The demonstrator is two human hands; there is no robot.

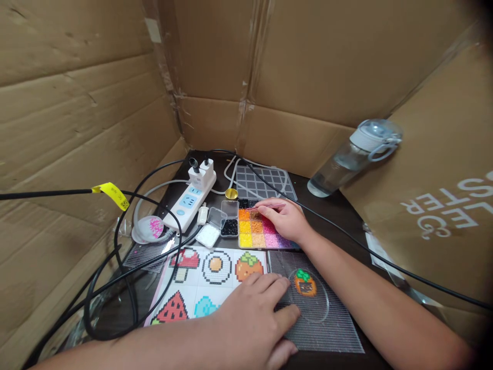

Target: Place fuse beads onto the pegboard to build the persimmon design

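My right hand [285, 220] is closed on slim pink tweezers [271, 206], their tips over the orange beads [244, 215] in a divided bead box [252, 247]. My left hand [259, 316] lies with fingers spread across the right side of a pattern sheet [200, 283] and the left edge of a clear pegboard [327, 334]. On that pegboard is a partly filled bead persimmon [305, 283], orange with a green top and an unfilled patch inside. The sheet shows pixel pictures, among them a mushroom, an egg, a persimmon and a watermelon slice.
Small boxes of white beads [208, 235] and black beads [230, 227] stand left of the bead box. A power strip [190, 201], looping black cables [115, 246] and a dish of pink beads [154, 227] are farther left. A water bottle [342, 159] leans at the right; cardboard walls [308, 67] surround the table.
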